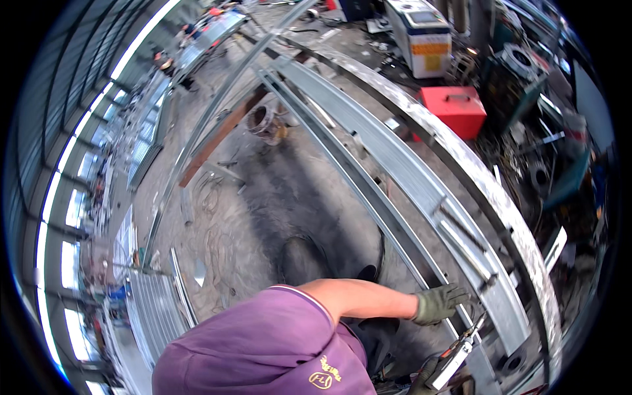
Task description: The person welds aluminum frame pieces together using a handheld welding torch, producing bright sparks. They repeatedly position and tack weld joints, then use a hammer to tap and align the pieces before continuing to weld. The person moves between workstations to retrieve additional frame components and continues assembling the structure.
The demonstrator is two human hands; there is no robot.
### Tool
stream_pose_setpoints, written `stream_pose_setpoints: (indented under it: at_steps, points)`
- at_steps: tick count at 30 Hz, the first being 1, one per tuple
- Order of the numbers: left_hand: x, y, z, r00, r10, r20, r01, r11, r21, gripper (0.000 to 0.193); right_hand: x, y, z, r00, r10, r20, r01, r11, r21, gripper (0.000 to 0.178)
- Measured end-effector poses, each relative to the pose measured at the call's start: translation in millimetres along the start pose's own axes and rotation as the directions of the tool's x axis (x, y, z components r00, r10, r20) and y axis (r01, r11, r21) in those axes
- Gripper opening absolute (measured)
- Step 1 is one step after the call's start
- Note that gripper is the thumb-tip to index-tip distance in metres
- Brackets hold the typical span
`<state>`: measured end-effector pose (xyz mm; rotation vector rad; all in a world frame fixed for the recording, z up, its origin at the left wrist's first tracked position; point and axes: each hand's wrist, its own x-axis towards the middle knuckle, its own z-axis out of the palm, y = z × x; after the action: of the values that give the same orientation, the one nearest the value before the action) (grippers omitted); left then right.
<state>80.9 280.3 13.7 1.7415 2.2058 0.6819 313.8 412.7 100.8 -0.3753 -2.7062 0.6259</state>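
Observation:
My left hand (pixel 440 305), in a dark green work glove, rests on the near end of a long galvanized steel channel (pixel 385 209). Its fingers stretch across the channel's edge, holding nothing. Low in the picture, my right hand (pixel 420 383) is closed around a white-bodied welding gun (pixel 453 361), partly cut off by the lower edge. The gun's thin metal nozzle points up toward the channel, just beyond the left hand. Beside this channel lies a wider galvanized channel (pixel 421 191), with a short metal bar (pixel 466 249) on it.
A thick pale beam (pixel 490 178) curves along the right. Past it stand a red metal box (pixel 453 112) and a white machine cabinet (pixel 421 43), with cluttered cables and scrap. A rusty bucket (pixel 264 125) sits on the floor by a brown steel bar (pixel 220 139). People work far off.

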Motion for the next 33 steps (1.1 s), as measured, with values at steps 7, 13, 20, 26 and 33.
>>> stream_pose_setpoints:
  at_steps: [7,13,20,26,33]
  points:
    - [-87.8,22.3,-60.3,0.876,-0.466,0.127,0.482,0.838,-0.256,0.048,57.4,-9.7,1.0,0.969,0.123,0.214,-0.178,0.948,0.264,0.041]
    - [-53.5,98.2,-8.0,0.929,-0.346,0.129,0.288,0.461,-0.840,0.069,92.9,-9.1,8.1,0.983,-0.168,0.068,0.167,0.986,0.019,0.049]
    - [-35.0,100.1,12.3,0.951,-0.248,0.184,0.255,0.293,-0.921,0.065,84.3,-47.5,17.7,0.996,0.026,0.080,-0.045,0.968,0.247,0.049]
    - [-48.8,112.2,23.2,0.967,-0.200,0.155,0.214,0.321,-0.923,0.054,65.1,-74.3,23.2,0.986,0.139,0.087,-0.161,0.921,0.354,0.049]
    - [-68.5,108.1,33.5,0.939,-0.138,0.316,0.337,0.555,-0.761,0.043,42.8,-91.4,27.1,0.964,0.247,0.099,-0.265,0.844,0.466,0.049]
